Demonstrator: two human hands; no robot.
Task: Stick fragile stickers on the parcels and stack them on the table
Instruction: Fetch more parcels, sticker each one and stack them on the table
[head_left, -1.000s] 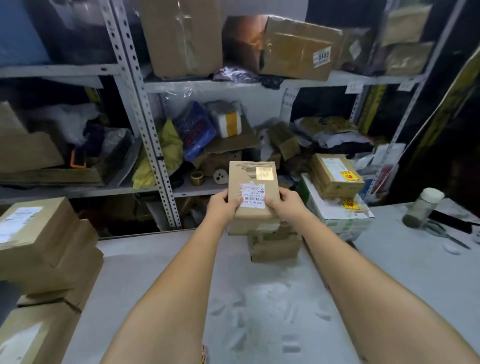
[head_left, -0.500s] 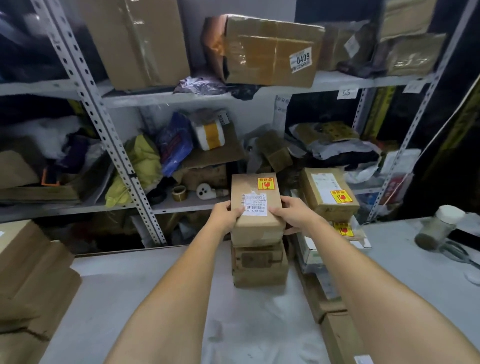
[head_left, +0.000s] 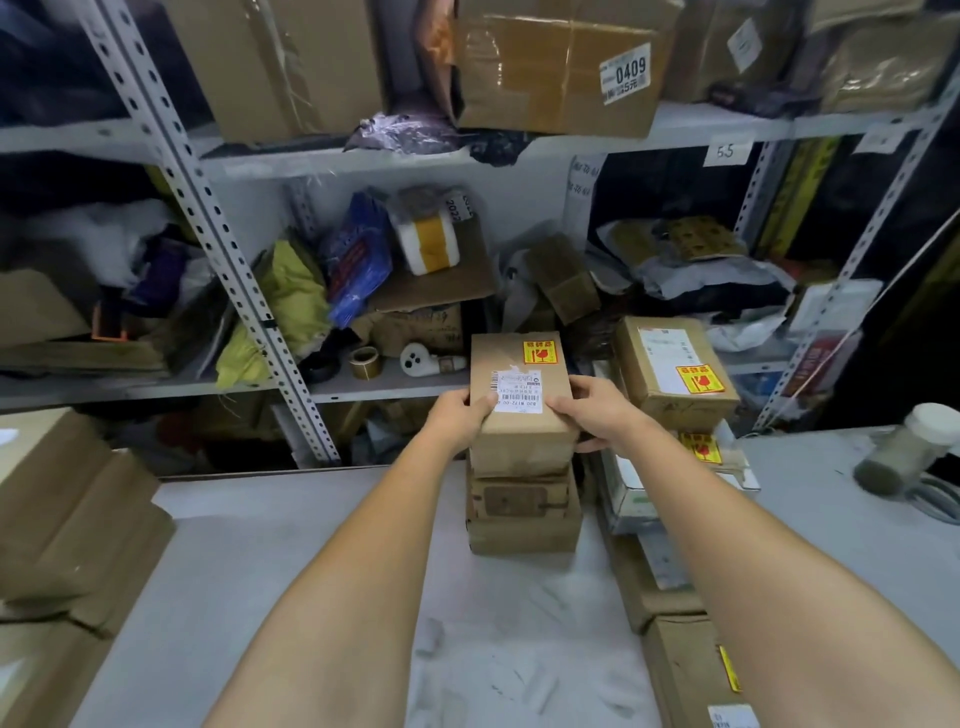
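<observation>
Head view: left hand, right hand fingers grip parcel atop stack; stickered box beside right.

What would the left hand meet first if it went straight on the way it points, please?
The parcel that the left hand grips; beyond it perhaps the small box, though depth is unclear.

parcel atop stack (table)

Parcel stacks on grey table
</observation>
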